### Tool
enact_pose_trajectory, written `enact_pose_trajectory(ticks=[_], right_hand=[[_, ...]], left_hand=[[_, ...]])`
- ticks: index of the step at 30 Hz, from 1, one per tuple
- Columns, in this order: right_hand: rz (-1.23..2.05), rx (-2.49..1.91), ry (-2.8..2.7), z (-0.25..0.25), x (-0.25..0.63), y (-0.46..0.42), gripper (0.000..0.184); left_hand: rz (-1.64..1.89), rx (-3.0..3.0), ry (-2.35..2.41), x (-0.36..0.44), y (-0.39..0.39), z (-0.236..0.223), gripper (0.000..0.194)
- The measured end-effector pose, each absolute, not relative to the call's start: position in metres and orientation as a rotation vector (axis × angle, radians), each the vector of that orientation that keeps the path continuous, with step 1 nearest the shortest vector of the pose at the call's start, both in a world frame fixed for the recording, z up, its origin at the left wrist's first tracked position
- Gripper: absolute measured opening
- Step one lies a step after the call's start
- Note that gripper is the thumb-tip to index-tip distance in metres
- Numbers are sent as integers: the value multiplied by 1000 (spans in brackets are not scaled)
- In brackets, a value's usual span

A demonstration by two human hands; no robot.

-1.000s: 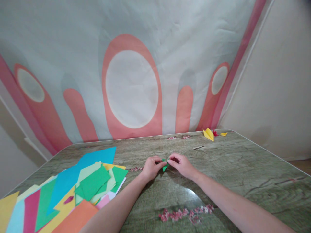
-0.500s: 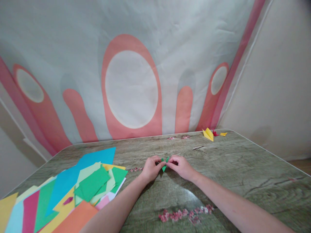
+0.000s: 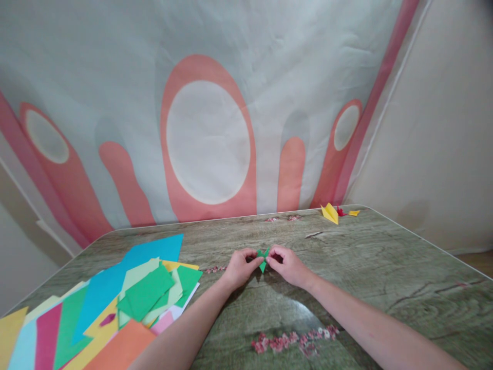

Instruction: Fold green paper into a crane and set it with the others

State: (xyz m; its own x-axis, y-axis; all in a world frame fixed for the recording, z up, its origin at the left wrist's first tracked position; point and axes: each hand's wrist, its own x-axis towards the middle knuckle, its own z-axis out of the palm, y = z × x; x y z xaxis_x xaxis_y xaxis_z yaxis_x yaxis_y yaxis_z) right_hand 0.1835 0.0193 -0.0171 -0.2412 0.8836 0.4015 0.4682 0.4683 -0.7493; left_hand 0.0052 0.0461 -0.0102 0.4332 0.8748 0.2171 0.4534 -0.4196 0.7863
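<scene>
Mostly, the small green paper is being hidden by the fingertips that are gripping it; two upper points and a lower tip are being left in sight, while its inner folds cannot be made out. It is being held between both hands over the middle of the tabletop, perhaps touching it. Its left side is being pinched between the thumb and curled fingers of the left hand, nearly closed; its right side is being pinched likewise by the right hand.

Part of the paper pile is being covered by the left forearm, and its nearest sheets are being cut off by the lower edge of the view. At the far right, a yellow folded paper, a blurred red piece and a smaller yellow piece are being grouped closely. Behind, the view is being blocked by a printed backdrop.
</scene>
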Motion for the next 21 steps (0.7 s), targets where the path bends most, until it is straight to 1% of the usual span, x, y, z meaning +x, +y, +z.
enact_pose_trajectory(ticks=[7, 12, 21], right_hand=[[663, -1103, -1880, -21, 183, 22, 13], [703, -1129, -1874, -22, 183, 22, 15], [621, -1112, -1935, -18, 182, 18, 17]], left_hand=[[821, 2078, 1126, 4, 47, -10, 22], [829, 2113, 1117, 4, 46, -9, 21], [807, 2180, 1081, 5, 42, -7, 21]])
